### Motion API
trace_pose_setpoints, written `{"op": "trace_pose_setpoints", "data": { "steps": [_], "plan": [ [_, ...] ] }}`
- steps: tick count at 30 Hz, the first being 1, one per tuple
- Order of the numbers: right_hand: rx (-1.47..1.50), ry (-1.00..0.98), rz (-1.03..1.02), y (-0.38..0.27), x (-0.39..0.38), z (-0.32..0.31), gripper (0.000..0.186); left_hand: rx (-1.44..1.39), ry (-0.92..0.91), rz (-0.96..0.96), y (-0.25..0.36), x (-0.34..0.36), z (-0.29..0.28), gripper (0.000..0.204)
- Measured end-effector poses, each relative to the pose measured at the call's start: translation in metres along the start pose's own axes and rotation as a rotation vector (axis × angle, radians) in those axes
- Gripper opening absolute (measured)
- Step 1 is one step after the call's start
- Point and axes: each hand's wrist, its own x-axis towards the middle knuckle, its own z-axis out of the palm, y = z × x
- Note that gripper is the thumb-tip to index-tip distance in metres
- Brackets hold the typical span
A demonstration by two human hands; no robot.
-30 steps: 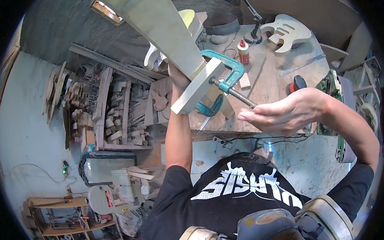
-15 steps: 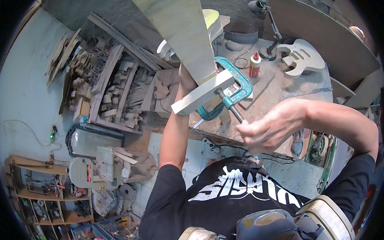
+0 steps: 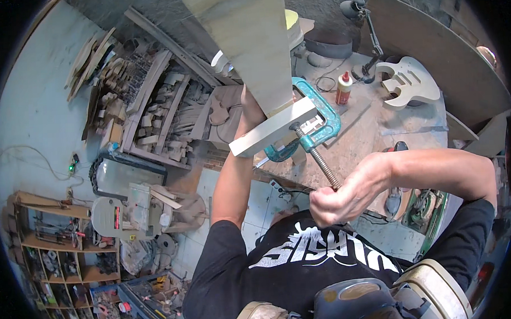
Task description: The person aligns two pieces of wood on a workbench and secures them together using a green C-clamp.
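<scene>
A long pale wooden board (image 3: pixel 246 41) is held up close to my head. A pale wood block (image 3: pixel 271 135) lies across its lower end. A teal C-clamp (image 3: pixel 321 109) grips block and board together, and its threaded screw (image 3: pixel 317 157) slants down toward me. My right hand (image 3: pixel 347 193) is closed around the lower end of that screw. My left arm reaches up behind the board; my left hand (image 3: pixel 252 106) is mostly hidden there, holding the board from below.
Behind the clamp is a workbench (image 3: pixel 367 127) with a glue bottle (image 3: pixel 343 88), an unfinished guitar body (image 3: pixel 407 82) and a desk lamp (image 3: pixel 357 9). Scrap wood (image 3: pixel 152 107) is piled at left. A shelf unit (image 3: pixel 50 245) and a small machine (image 3: pixel 122 212) stand on the floor.
My right hand went from lying loosely open by the screw's end to a fist closed around it. The board and clamp stayed raised, while my view shifted slightly.
</scene>
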Motion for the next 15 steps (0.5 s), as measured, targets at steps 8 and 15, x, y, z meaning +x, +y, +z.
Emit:
{"op": "trace_pose_setpoints", "data": {
  "steps": [8, 15],
  "plan": [
    [-0.003, -0.102, 0.113, -0.009, -0.017, -0.006, 0.019, 0.091, 0.129, -0.006, -0.003, 0.006, 0.005, 0.06],
    [-0.05, -0.002, 0.192, -0.011, -0.035, 0.007, 0.02, 0.087, 0.173, 0.012, -0.009, 0.002, -0.011, 0.067]
  ]
}}
